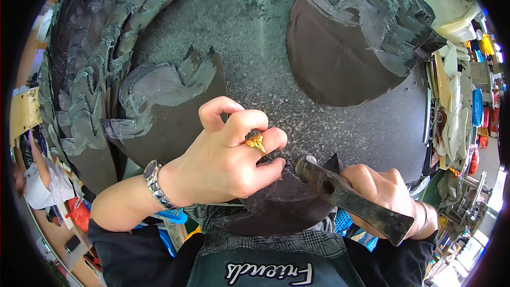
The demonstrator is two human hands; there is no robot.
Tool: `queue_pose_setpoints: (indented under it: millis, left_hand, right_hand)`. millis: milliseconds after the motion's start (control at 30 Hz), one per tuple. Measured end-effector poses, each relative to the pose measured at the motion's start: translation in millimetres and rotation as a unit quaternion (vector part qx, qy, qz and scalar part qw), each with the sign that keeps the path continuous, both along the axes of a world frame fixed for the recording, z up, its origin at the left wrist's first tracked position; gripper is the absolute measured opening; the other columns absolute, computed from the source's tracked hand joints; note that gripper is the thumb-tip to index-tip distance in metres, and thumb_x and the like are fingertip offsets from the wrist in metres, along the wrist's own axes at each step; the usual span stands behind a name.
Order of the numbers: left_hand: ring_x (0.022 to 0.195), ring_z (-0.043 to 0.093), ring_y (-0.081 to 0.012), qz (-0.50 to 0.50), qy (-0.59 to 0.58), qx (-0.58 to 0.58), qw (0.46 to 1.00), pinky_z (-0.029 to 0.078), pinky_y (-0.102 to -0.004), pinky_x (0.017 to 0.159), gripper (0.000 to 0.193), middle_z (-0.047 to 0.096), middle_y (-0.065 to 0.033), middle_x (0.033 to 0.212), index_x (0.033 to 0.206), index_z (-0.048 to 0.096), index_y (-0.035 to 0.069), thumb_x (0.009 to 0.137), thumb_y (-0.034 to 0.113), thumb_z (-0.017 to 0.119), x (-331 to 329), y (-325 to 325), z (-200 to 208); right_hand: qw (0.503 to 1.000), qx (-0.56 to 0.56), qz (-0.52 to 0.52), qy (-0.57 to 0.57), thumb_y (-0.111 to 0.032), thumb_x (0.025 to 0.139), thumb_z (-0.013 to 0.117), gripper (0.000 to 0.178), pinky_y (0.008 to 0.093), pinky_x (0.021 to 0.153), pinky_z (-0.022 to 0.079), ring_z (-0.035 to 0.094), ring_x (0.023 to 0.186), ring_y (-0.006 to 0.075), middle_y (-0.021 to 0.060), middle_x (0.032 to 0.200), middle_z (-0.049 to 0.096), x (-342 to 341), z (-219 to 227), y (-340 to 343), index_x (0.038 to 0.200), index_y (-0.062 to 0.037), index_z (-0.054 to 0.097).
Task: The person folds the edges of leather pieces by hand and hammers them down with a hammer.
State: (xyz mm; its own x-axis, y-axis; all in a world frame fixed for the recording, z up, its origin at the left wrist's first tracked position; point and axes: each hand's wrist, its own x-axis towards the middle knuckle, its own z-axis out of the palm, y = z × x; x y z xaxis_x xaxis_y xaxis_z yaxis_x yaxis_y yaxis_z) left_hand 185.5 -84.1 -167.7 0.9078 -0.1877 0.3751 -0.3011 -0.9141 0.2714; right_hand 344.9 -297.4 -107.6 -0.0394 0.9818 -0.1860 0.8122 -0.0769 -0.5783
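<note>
My right hand [385,188] is closed round the handle of a hammer, whose handle is mostly hidden. Its long, worn dark-metal head [361,204] slants across, one end over the upper edge of a dark, leather-like cut piece [281,212]. That piece lies at the table's near edge, against my apron. My left hand [234,154], with a gold ring and a wristwatch, is curled at the piece's upper left edge. Its fingers are bent and the fingertips are partly hidden, seeming to grip the edge. The piece's edges have a greyish, roughened band.
The dark tabletop [255,48] carries grey specks. Overlapping dark pieces [90,90] line the left, with more pieces [175,101] beside my left hand. A fanned stack [350,48] lies far right. Pale sheet scraps [454,90] crowd beyond the right edge. Another person [45,180] is at far left.
</note>
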Motion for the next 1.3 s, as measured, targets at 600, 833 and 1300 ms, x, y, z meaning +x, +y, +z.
queue_pose_setpoints:
  millis: [600, 833, 1300]
  left_hand:
    - [0.087, 0.042, -0.0202, 0.076, 0.021, -0.086, 0.993, 0.026, -0.043, 0.078, 0.032, 0.058, 0.0129, 0.079, 0.082, 0.073, 0.021, 0.052, 0.029, 0.081, -13, -9, -9]
    - [0.089, 0.041, -0.0206, 0.076, -0.018, -0.006, 0.997, 0.026, -0.0436, 0.08, 0.031, 0.056, 0.0132, 0.08, 0.082, 0.073, 0.021, 0.054, 0.03, 0.08, -19, -16, -8]
    - [0.09, 0.044, -0.019, 0.138, 0.02, -0.044, 0.989, 0.025, -0.0425, 0.081, 0.025, 0.059, 0.015, 0.081, 0.083, 0.072, 0.023, 0.059, 0.025, 0.08, -27, -22, -5]
  right_hand:
    - [0.996, 0.056, -0.008, -0.075, -0.018, 0.081, 0.067, 0.022, 0.0294, 0.034, 0.043, 0.052, 0.043, 0.0135, 0.001, 0.061, 0.041, -6, -14, 8, 0.082, -0.007, 0.047]
    - [0.999, 0.027, 0.009, -0.041, -0.02, 0.083, 0.067, 0.024, 0.0306, 0.034, 0.043, 0.053, 0.043, 0.0163, 0.0032, 0.06, 0.042, -4, -3, 27, 0.084, -0.0062, 0.047]
    - [0.998, 0.03, 0.019, -0.055, -0.021, 0.085, 0.065, 0.023, 0.0309, 0.033, 0.043, 0.052, 0.04, 0.017, 0.0027, 0.057, 0.043, -2, -3, 36, 0.085, -0.0066, 0.048]
